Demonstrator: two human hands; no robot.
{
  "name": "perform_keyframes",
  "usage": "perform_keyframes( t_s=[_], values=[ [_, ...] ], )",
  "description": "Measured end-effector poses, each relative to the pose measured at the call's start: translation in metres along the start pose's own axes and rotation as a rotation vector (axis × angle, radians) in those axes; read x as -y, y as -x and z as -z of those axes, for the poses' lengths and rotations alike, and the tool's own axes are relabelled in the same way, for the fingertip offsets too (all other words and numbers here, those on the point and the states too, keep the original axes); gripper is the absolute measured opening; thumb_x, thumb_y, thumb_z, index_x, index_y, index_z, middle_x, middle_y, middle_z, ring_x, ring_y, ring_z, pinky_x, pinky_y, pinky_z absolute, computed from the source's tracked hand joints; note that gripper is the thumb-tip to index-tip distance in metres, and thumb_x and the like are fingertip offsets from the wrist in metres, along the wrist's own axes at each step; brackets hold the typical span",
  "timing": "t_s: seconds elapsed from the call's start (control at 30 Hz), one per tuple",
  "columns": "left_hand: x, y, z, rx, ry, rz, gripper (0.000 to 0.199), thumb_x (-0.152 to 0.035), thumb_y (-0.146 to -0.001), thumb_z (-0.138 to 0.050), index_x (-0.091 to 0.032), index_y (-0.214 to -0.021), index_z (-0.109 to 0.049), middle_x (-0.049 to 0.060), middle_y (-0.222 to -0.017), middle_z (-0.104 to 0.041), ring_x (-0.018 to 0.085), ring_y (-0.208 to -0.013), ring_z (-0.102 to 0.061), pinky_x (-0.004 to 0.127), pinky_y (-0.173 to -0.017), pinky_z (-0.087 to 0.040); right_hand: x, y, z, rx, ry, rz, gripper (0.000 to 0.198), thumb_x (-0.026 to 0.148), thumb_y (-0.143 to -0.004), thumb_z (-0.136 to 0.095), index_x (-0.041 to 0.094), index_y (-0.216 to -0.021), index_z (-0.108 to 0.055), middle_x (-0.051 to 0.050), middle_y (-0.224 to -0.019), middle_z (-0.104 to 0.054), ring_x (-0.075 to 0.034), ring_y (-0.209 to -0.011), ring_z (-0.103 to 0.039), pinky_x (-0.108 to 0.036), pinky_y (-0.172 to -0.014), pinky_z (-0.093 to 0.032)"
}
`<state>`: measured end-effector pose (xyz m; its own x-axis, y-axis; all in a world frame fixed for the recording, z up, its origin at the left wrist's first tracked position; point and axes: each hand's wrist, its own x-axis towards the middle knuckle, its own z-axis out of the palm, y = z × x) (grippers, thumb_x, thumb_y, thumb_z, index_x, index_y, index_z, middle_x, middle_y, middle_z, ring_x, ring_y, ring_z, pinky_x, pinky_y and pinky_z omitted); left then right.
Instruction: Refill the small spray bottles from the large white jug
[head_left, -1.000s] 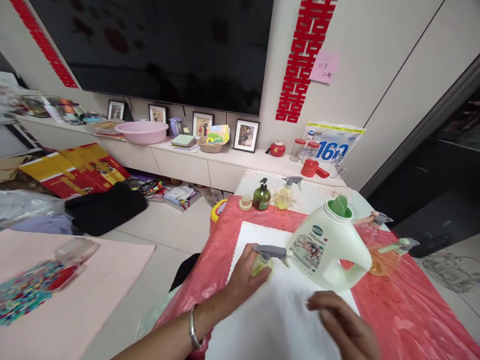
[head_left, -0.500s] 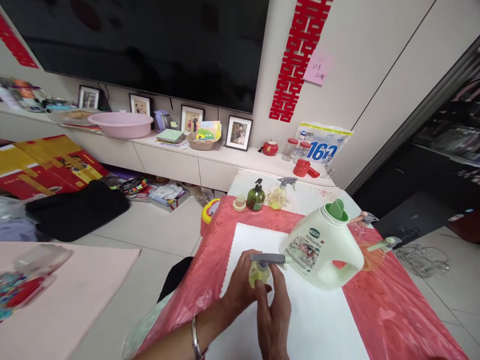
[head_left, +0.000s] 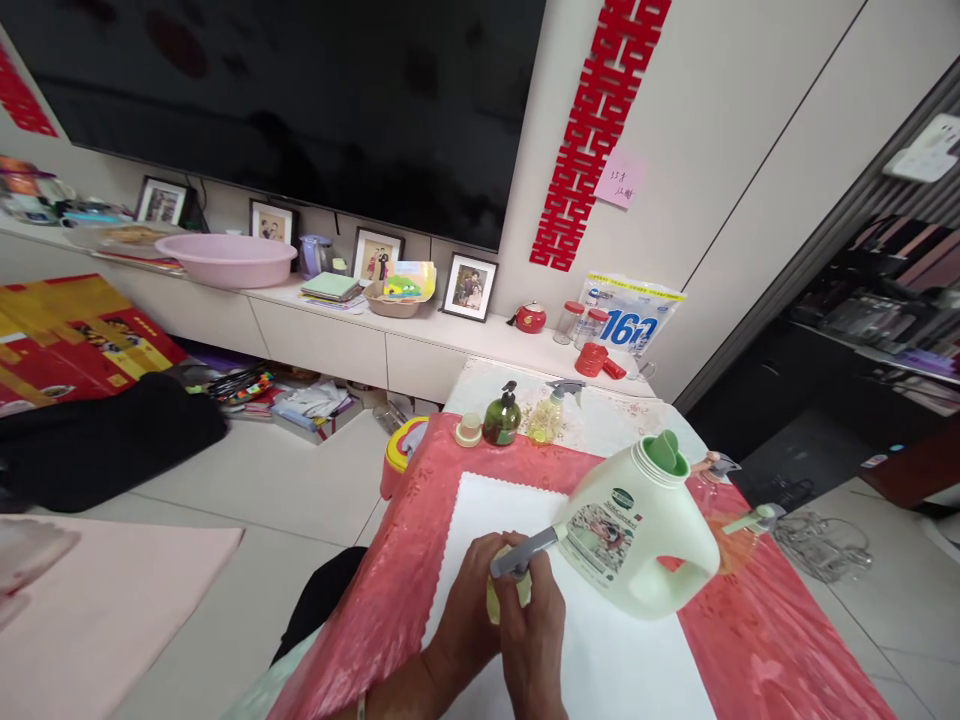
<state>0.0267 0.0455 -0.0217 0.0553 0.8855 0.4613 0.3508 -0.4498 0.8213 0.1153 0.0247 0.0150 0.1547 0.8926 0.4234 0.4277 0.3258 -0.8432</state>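
Note:
My left hand (head_left: 469,605) is wrapped around the pale yellow body of a small spray bottle (head_left: 493,607) above the white sheet (head_left: 607,665). Fingers of my right hand (head_left: 534,635) close round its neck, just under the grey trigger head (head_left: 525,553). The bottle's nozzle points up and right, near a big pale green detergent jug (head_left: 652,575). That jug stands uncapped, a green pour spout (head_left: 663,452) in its mouth. Much of the spray bottle is hidden by my fingers.
Behind the sheet stand a cap (head_left: 468,430), a green pump bottle (head_left: 501,420) and another spray bottle (head_left: 544,420). Right of the jug are an orange spray bottle (head_left: 739,545) and a clear one (head_left: 709,485). A red cloth (head_left: 765,640) covers the table. Beyond runs a white cabinet (head_left: 322,340).
The trigger head has turned, its nozzle end swinging from pointing level right to up and right. My right fingers have shifted round the neck. The view has tilted slightly.

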Motion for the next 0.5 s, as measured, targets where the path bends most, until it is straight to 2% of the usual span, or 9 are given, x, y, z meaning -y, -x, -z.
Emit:
perform_keyframes(
  t_s=[0.17, 0.3, 0.37, 0.5],
  values=[
    [0.001, 0.0, 0.003, 0.033, 0.0, -0.053, 0.051, -0.033, -0.077, -0.077, -0.026, -0.124, -0.061, 0.009, -0.116, -0.07, 0.029, -0.107, -0.067, 0.046, -0.093, -0.06, 0.004, -0.009, 0.012, 0.139, -0.149, -0.014, 0.024, 0.039, -0.1, -0.057, 0.02, -0.11, -0.067, -0.003, -0.108, -0.06, -0.012, -0.101, -0.06, -0.018, -0.084, -0.051],
    [0.001, 0.0, 0.003, 0.034, -0.018, -0.024, 0.051, -0.03, -0.072, -0.077, -0.024, -0.119, -0.061, 0.009, -0.113, -0.07, 0.029, -0.106, -0.068, 0.047, -0.093, -0.06, -0.007, -0.012, 0.019, 0.204, -0.122, 0.058, 0.027, 0.029, -0.1, -0.054, 0.025, -0.124, -0.066, -0.001, -0.107, -0.058, -0.01, -0.102, -0.059, -0.015, -0.083, -0.05],
    [0.002, -0.001, 0.003, 0.025, -0.035, -0.033, 0.049, -0.03, -0.071, -0.077, -0.023, -0.117, -0.061, 0.01, -0.113, -0.07, 0.029, -0.104, -0.068, 0.047, -0.092, -0.061, -0.012, -0.011, 0.019, 0.185, -0.087, 0.084, 0.029, 0.028, -0.098, -0.058, 0.026, -0.126, -0.065, 0.0, -0.107, -0.059, -0.01, -0.102, -0.06, -0.014, -0.084, -0.05],
    [-0.001, -0.002, 0.005, 0.033, -0.063, -0.044, 0.044, -0.034, -0.075, -0.074, -0.022, -0.115, -0.062, 0.01, -0.112, -0.07, 0.028, -0.103, -0.068, 0.046, -0.09, -0.061, -0.012, -0.003, 0.013, 0.052, -0.128, 0.046, 0.027, 0.027, -0.097, -0.058, 0.021, -0.124, -0.064, -0.001, -0.117, -0.061, -0.011, -0.106, -0.061, -0.014, -0.088, -0.051]
  ],
)
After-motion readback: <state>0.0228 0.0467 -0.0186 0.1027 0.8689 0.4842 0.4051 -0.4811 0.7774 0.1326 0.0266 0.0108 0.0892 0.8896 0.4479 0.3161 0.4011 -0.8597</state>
